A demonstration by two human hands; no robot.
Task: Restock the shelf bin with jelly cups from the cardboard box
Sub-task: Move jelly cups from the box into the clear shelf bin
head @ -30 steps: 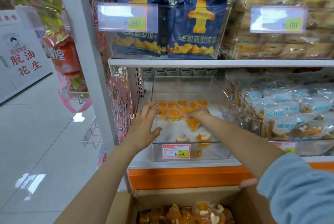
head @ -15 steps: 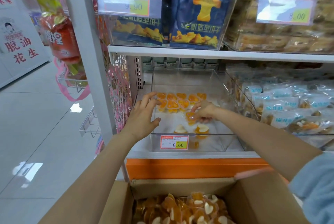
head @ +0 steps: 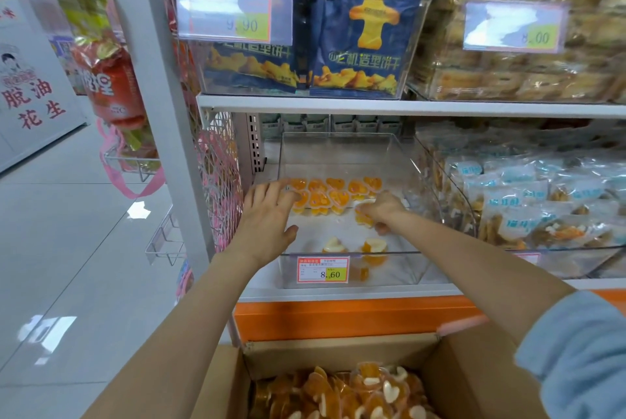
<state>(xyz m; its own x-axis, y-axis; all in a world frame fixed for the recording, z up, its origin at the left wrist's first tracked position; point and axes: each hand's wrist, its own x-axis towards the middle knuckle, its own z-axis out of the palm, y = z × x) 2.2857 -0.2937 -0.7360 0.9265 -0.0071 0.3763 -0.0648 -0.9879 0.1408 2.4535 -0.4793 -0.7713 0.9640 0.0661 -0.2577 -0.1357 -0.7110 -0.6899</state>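
Head view: the bin (head: 349, 147) sits at the frame's centre, with the box (head: 474, 378) at 6 o'clock below it. Two short rows of cups (head: 333, 197) lie across the bin's middle, toward 12 o'clock. Two loose ones (head: 355, 246) sit apart at its 6 o'clock edge, just behind the price tag (head: 322, 269).

The left hand (head: 267, 219), fingers straight and spread, rests against the rows' 9 o'clock end. The right hand (head: 382, 210), fingers curled, pinches one cup (head: 364, 219) at the rows' 3 o'clock end, low over the bin floor.

Much of that floor is bare and nothing is stacked, while the box holds a heap (head: 338, 391) of them. I judge the restock barely begun: one layer is partly laid and many handfuls are left.
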